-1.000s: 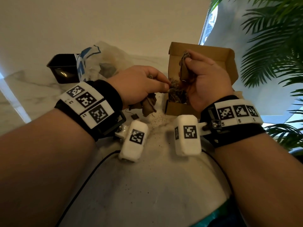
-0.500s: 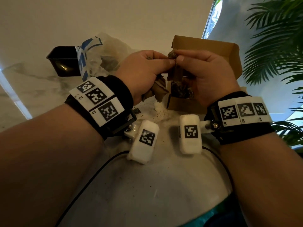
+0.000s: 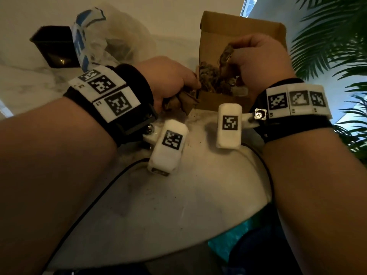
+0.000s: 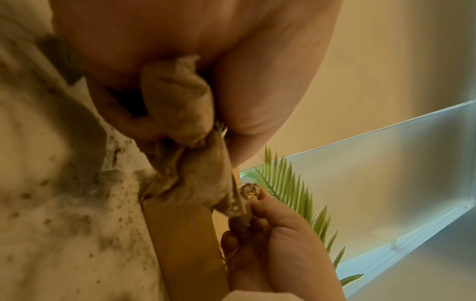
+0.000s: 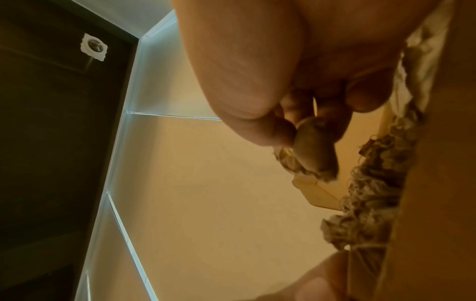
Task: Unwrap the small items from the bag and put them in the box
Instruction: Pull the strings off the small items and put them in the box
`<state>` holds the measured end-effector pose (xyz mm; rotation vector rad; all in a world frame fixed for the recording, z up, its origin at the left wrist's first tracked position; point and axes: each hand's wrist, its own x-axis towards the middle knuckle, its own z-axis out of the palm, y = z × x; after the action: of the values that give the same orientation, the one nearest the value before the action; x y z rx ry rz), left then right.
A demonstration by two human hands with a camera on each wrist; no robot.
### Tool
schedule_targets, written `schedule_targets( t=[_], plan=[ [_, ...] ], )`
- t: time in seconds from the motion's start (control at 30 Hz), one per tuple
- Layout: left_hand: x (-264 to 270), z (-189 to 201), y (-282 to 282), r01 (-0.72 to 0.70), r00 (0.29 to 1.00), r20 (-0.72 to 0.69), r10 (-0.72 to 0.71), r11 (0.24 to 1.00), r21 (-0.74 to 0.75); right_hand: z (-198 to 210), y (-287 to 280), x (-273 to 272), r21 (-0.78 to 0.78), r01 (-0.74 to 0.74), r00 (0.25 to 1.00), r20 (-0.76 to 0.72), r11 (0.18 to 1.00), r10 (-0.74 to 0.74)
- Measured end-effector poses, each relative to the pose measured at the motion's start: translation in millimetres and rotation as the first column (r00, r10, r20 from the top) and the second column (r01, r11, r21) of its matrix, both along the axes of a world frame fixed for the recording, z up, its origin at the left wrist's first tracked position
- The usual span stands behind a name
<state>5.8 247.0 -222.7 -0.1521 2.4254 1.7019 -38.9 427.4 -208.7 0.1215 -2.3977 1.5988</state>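
An open cardboard box [image 3: 214,101] stands at the back of the table, with several small brown items [image 3: 210,76] inside. My right hand [image 3: 256,60] hovers over the box and pinches a small brown item [image 3: 226,54] between thumb and fingers; that item [image 5: 313,146] also shows in the right wrist view. My left hand [image 3: 168,80] sits at the box's left edge and grips crumpled brown wrapping paper [image 3: 181,101], which bulges out of the fist as crumpled paper [image 4: 177,114] in the left wrist view. A clear plastic bag [image 3: 117,40] with blue print lies behind the left hand.
A black square container [image 3: 53,46] stands at the back left beside the bag. Dark crumbs [image 3: 190,124] dot the white marble table [image 3: 178,205] in front of the box. Palm leaves [image 3: 327,36] hang at the right. A black cable [image 3: 99,195] runs across the table.
The hands were together above the box half a second ago. They have come apart: the right hand moved over the box with the item, the left dropped to the box's edge with the paper.
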Motion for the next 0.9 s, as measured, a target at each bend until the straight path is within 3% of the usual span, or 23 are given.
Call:
schedule_targets(
  t=[0.1,0.37,0.57,0.73,0.9],
  plan=[
    [-1,-2,0,-0.006,0.998,0.055,0.000,0.995,0.101,1,-5,2,0.109,-0.052,0.997,0.066,0.993,0.045],
    [-6,-6,1,0.014,0.999,0.042,-0.017,0.998,0.063,4,-9,2,0.381,-0.073,0.984,0.179,0.922,0.004],
    [-4,-5,3,-0.047,0.998,0.042,0.042,0.989,0.138,3,-9,6,0.408,-0.098,0.975,0.221,0.908,0.006],
    [-2,0,4,-0.179,0.982,0.021,0.190,0.876,0.448,2,-6,3,0.252,0.041,0.992,0.106,0.967,-0.070],
    [2,8,0,-0.175,0.968,-0.016,0.249,0.723,0.668,2,-9,7,0.025,0.130,0.984,-0.123,0.991,-0.126]
  ],
)
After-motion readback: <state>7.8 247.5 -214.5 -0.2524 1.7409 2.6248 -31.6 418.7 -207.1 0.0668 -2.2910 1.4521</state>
